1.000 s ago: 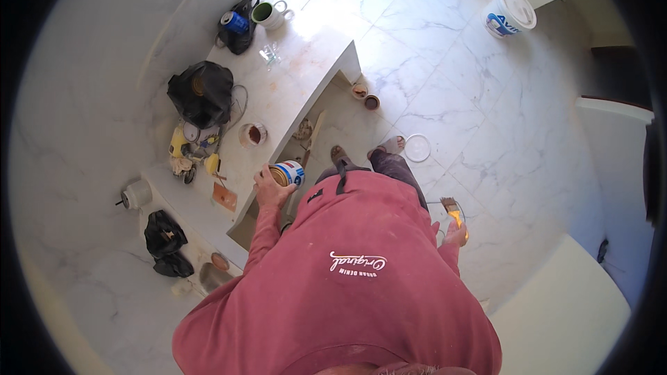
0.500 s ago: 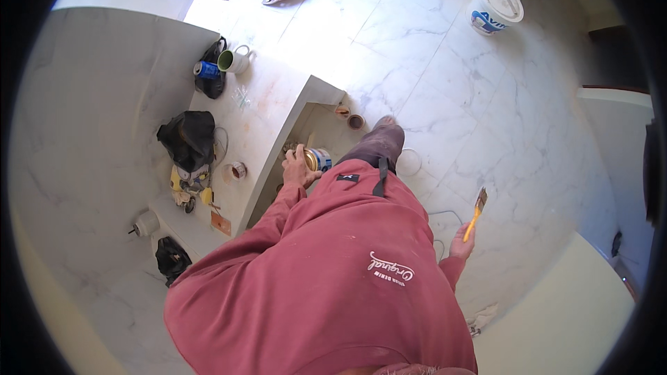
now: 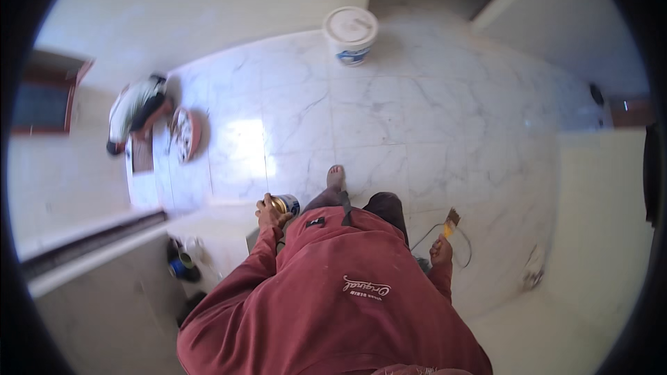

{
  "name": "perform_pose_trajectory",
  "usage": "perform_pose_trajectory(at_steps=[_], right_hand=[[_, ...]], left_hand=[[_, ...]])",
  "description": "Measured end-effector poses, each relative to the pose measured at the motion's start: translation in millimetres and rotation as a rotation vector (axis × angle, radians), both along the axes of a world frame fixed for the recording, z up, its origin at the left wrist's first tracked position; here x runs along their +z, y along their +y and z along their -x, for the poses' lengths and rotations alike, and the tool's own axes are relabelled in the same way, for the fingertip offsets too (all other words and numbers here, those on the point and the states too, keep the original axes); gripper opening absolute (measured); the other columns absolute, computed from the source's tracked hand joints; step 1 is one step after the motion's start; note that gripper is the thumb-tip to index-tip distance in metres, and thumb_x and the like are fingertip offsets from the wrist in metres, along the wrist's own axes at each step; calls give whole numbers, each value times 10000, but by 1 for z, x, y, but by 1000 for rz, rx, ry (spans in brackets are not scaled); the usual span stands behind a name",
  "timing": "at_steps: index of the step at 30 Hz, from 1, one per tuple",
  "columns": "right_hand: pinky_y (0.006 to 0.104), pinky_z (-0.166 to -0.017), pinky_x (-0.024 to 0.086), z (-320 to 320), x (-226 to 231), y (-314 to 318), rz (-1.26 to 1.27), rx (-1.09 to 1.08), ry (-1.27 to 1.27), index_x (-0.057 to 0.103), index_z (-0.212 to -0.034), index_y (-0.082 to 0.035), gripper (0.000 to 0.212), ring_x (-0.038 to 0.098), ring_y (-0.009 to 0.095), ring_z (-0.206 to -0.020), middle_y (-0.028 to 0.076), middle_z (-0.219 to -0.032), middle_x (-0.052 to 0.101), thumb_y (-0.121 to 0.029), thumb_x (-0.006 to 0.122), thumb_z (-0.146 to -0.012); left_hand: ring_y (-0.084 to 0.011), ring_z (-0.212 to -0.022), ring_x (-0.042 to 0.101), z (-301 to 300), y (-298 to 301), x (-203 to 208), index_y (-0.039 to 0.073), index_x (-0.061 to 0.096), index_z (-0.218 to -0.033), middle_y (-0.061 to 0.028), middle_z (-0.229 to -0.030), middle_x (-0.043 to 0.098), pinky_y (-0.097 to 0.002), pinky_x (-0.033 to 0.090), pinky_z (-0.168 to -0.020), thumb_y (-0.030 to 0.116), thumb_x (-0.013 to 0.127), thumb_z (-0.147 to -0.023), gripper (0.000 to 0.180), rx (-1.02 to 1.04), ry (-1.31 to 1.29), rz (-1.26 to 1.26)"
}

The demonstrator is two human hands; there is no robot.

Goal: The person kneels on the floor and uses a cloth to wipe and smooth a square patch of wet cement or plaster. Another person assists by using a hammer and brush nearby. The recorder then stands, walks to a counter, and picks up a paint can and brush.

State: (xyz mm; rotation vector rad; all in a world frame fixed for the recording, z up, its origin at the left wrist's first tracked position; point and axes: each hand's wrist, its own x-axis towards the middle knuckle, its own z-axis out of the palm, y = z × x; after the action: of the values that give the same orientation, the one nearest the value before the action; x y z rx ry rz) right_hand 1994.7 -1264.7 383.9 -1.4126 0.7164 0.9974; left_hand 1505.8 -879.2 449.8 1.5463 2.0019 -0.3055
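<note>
My left hand (image 3: 269, 214) is wrapped around a small metal paint can (image 3: 287, 203), gold at its end with a blue-and-white label, held beside my left thigh. Out to my right, my right hand (image 3: 440, 251) is closed on the yellow handle of a paintbrush (image 3: 452, 218). The brush's brown bristles point up and away from me, over the tiled floor. Whatever paint the can contains is hidden from this angle.
A white lidded bucket (image 3: 349, 50) stands on the marble-patterned floor ahead. At far left another person (image 3: 137, 107) crouches beside a pink basin (image 3: 196, 133) of debris. A mug (image 3: 191, 250) sits on the counter at left. A thin cable (image 3: 467, 258) curls on the floor at right.
My view has swung right, bringing the bucket toward the middle and the counter to the lower left. The crouching person shows more fully. Both hands keep their hold on the can and the brush.
</note>
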Motion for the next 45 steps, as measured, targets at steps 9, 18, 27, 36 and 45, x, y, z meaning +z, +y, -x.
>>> perform_pose_trajectory(at_steps=[9, 18, 27, 36, 45], right_hand=[[322, -367, 370, 55, -69, 19, 302, -275, -32, 577, -880, -123, 310, 434, 140, -405, -23, -590, 443, -388, 707, -976], [328, -356, 361, -81, -103, 57, 349, -272, 93, 556, -891, -119, 297, 434, 139, -402, -13, -607, 440, -366, 693, -982], [259, -364, 332, -443, -45, 105, 319, -345, -266, 516, -930, -145, 280, 415, 88, -433, -43, -621, 399, -346, 693, -1009], [277, -359, 327, -563, -41, 116, 475, -566, -192, 527, -854, -151, 329, 430, 99, -410, -34, -583, 428, -377, 724, -989], [311, -369, 347, -600, -72, 123, 469, -925, 79, 561, -863, -87, 348, 474, 136, -422, 2, -614, 501, -388, 642, -1017]], left_hand=[[-502, -1297, 506, -119, 176, 12, 153, 365, -1506, -230, -1438, 435, -574, 554, -1027, 282, 947, -622, 1067, -169, 40, -86], [-501, -1316, 513, -344, 220, 18, 181, 364, -1518, -244, -1418, 443, -593, 539, -1037, 325, 966, -628, 1084, -205, 111, -49], [-525, -1371, 454, -589, 276, 17, 174, 372, -1504, -252, -1469, 407, -611, 501, -1090, 362, 973, -652, 1060, -240, 94, 122], [-524, -1405, 438, -866, 368, -30, 155, 238, -1594, -281, -1530, 370, -617, 468, -1113, 402, 974, -653, 1220, -473, 175, 105], [-524, -1436, 390, -1220, 355, -39, 190, 230, -1623, -255, -1530, 380, -618, 467, -1116, 375, 967, -619, 1258, -667, 55, 16]])
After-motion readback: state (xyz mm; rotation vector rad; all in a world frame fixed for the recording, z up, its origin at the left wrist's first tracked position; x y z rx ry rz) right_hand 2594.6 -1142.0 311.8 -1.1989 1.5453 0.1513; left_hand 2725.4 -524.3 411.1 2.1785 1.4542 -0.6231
